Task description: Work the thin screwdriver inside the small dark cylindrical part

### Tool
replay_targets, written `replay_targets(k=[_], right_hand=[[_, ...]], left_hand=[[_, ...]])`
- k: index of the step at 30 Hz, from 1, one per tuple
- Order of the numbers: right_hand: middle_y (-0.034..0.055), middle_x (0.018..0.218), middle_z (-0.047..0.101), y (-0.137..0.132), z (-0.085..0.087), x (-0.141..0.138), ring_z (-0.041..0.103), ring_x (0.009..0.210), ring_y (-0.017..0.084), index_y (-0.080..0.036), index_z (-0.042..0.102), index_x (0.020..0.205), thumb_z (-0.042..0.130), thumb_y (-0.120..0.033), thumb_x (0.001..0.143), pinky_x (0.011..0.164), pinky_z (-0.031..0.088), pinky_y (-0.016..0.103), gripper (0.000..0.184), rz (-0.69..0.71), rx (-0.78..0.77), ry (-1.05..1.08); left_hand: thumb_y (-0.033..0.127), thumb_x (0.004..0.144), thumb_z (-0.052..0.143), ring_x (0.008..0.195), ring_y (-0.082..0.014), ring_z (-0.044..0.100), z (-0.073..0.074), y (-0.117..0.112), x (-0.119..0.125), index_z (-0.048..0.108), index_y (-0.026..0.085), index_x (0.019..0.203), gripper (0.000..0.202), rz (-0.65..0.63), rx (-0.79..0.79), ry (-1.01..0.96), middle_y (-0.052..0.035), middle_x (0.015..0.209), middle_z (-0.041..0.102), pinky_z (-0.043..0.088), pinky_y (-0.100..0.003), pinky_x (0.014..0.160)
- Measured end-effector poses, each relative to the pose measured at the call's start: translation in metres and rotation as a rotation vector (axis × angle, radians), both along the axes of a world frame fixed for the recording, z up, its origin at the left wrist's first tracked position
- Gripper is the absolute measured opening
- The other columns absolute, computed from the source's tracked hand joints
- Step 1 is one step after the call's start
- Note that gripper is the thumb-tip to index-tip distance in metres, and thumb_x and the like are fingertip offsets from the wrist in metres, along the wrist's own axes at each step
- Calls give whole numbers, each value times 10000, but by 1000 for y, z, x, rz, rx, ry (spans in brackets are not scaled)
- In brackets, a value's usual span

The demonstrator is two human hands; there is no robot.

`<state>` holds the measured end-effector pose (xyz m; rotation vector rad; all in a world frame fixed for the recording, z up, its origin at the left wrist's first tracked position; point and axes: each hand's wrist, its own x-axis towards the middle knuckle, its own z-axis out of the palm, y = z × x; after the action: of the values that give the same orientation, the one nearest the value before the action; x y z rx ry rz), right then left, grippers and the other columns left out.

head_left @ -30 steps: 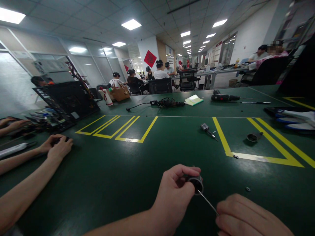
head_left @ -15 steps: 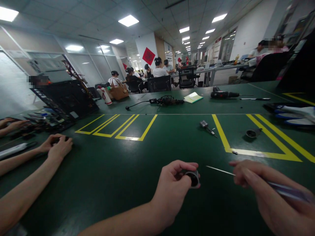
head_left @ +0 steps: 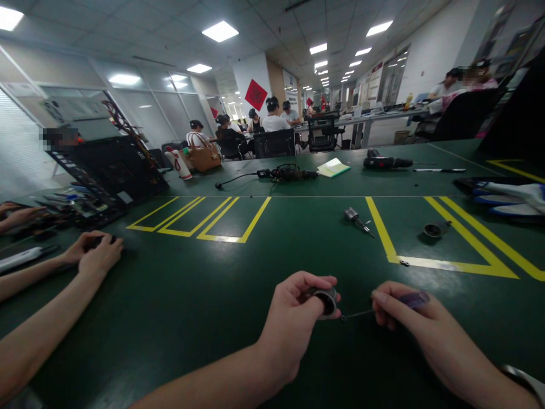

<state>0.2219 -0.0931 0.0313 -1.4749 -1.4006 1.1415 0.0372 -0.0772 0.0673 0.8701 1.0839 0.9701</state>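
Note:
My left hand (head_left: pixel 293 318) is closed round a small dark cylindrical part (head_left: pixel 325 297) with its open end turned to the right. My right hand (head_left: pixel 409 318) pinches a thin screwdriver (head_left: pixel 415 299) with a purple see-through handle; its fine metal shaft lies level and the tip sits right at the part's opening. Both hands hover low over the green table (head_left: pixel 204 295) near its front edge.
A bit holder (head_left: pixel 355 218), a second small cylinder (head_left: pixel 432 229) and a tiny screw (head_left: pixel 404 263) lie by the yellow tape lines (head_left: pixel 383 238). A power screwdriver (head_left: pixel 385 162), a notepad (head_left: pixel 334 167) and cables (head_left: pixel 285 173) sit farther back. Another person's hands (head_left: pixel 96 253) rest at left beside an opened black device (head_left: pixel 110 173).
My right hand swung the screwdriver away to the right, then brought it back; it now points leftward at the part from a flatter angle. My left hand kept hold of the part.

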Motion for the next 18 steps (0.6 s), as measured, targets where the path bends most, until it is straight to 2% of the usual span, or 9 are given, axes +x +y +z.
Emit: replay_targets(k=[3,6,8,11,12,15,18], right_hand=[[6,574,599,-2,4,-3,567,553,170,-203,607,619,473,-447,833,508,449,274,351,42,50,-137],[7,604,589,-9,5,-6,578,567,174,-218,569,615,426,-408,862,516,466,282,342,122,172,-289],[3,640,598,-15,5,-8,597,623,177,-227,559,635,428,-362,879,668,504,325,308,198,287,-367],[-13,638,603,-19,4,-9,617,673,176,-236,558,669,447,-302,887,911,441,404,254,263,414,-410],[-19,631,600,-19,2,-9,621,668,172,-238,556,675,447,-292,890,925,437,405,247,253,435,-403],[-24,627,616,-19,-1,-5,642,678,172,-247,555,669,452,-301,898,843,509,344,256,156,485,-362],[-12,709,675,-22,-6,3,669,845,201,-262,584,716,468,-300,894,823,534,292,216,59,608,-334]], left_hand=[[27,673,605,915,-210,638,-4,2,0,648,128,793,163,18,-7,-7,-89,1035,660,529,-351,793],[45,655,635,945,-204,618,-10,4,-1,673,138,874,241,24,-5,-11,-78,1000,671,492,-364,867],[59,644,659,922,-193,617,-13,6,-1,672,137,927,294,35,-9,-8,-71,948,683,476,-361,884],[55,617,690,884,-181,621,-14,6,-1,660,132,976,368,44,-20,7,-64,903,696,467,-356,888],[52,613,694,881,-179,622,-14,6,-1,658,131,985,382,43,-21,12,-63,901,699,464,-354,890],[56,625,689,877,-179,629,-13,6,-2,652,131,999,384,42,-23,23,-62,905,705,463,-355,893],[58,636,687,867,-176,636,-11,6,-2,651,133,1010,383,37,-24,36,-63,912,709,472,-346,879]])
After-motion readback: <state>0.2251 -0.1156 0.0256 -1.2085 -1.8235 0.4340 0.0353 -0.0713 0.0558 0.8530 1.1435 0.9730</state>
